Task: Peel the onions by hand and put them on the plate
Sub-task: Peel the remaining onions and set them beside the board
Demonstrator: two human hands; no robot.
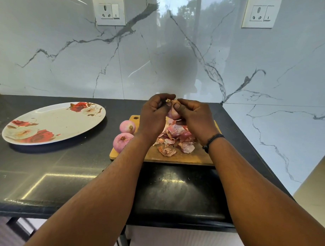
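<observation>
Partway through, by the look of it. Held 1 onion [172, 112] up above the cutting board [184, 157], between both hands: left hand [154, 113] curled round its left side, thumb and fingertips pinching at the dry tip; right hand [193, 114] curled round the right side, thumb pressed near the top. Mostly hidden by the fingers — only a pale pink patch showed, so could not tell how much skin remained on it.

Lay on the board's left edge: 2 more onions [127, 126], touching or nearly so, one behind the other, both smooth and pale pink, root ends facing the camera. Looked already peeled, though not certain from this angle.

Spread under and just in front of the hands: a heap of papery peels [175, 140], enough to suggest more than 1 onion's worth of work done.

Stood well to the left on the dark table [64, 174]: the flowered plate [53, 122], with no onion on it yet.

Judged what was left — finish stripping the onion in hand, then carry all 3 over to the plate. No other unpeeled onions visible.
</observation>
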